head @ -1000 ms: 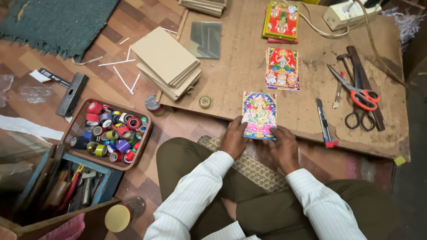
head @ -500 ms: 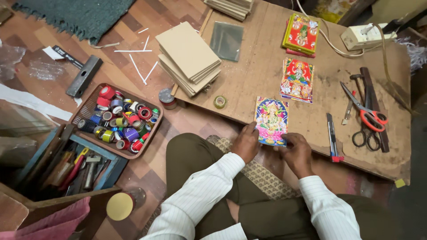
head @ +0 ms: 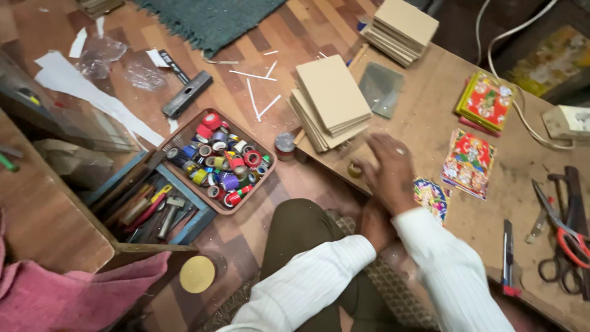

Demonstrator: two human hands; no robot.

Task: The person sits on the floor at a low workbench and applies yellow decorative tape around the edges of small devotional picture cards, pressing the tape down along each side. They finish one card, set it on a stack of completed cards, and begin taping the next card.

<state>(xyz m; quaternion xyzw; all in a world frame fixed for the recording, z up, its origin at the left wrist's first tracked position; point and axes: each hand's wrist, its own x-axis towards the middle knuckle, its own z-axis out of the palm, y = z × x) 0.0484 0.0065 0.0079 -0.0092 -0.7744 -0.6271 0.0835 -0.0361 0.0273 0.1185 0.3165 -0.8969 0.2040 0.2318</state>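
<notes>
Over the brown wooden counter, right hand is spread wide, empty, beside the small round brass-coloured tape roll; best pinched by its rim.

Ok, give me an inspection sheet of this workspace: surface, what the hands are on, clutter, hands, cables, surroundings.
Surface: low brown board, dusty, on a wood-pattern floor.
Job's things: small roll at the board's edge by the right hand; colourful picture card partly under the right forearm.
Clutter: cardboard stack, second picture card, red-handled scissors, utility knife, basket of tape rolls.
Hands: right hand reaches across, open, holding nothing; left hand mostly hidden beneath it, grip cannot be told.
Cables: white cord running to a socket block.
Surroundings: green rug, hammer, tool tray.
</notes>
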